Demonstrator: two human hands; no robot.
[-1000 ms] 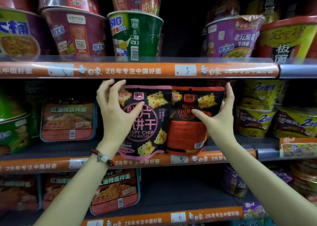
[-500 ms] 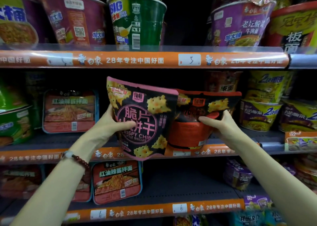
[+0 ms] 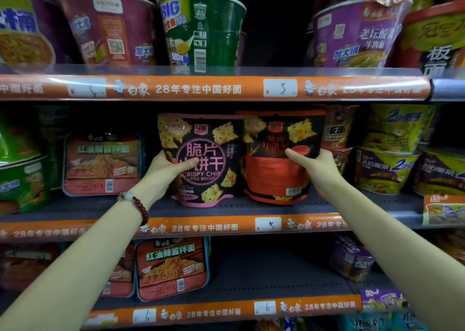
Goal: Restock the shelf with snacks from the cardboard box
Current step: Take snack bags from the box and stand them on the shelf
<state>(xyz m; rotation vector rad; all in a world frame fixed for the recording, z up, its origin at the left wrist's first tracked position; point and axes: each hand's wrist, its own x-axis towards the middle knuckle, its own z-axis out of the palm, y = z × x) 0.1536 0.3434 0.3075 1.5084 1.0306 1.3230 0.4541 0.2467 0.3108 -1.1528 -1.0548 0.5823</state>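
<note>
Two black biscuit bags stand upright side by side on the middle shelf (image 3: 327, 206). The pink-trimmed bag (image 3: 208, 139) reads "Crispy Chip Little Biscuit". My left hand (image 3: 166, 171) grips its left edge, thumb across the front. The red-trimmed bag (image 3: 274, 177) stands to its right and overlaps it slightly. My right hand (image 3: 314, 169) holds its right edge, thumb on the front. A bead bracelet (image 3: 137, 202) circles my left wrist. The cardboard box is out of view.
Flat red noodle trays (image 3: 102, 164) stand left of the bags and more noodle trays (image 3: 172, 267) on the shelf below. Yellow and purple noodle cups (image 3: 387, 152) crowd the right. Large noodle buckets (image 3: 201, 28) fill the top shelf. Orange price rails (image 3: 201, 89) edge each shelf.
Both bags have gone from the shelf's front edge, through a tilt, back onto the shelf and now stand upright. My hands slid from the bags' upper edges down to their sides.
</note>
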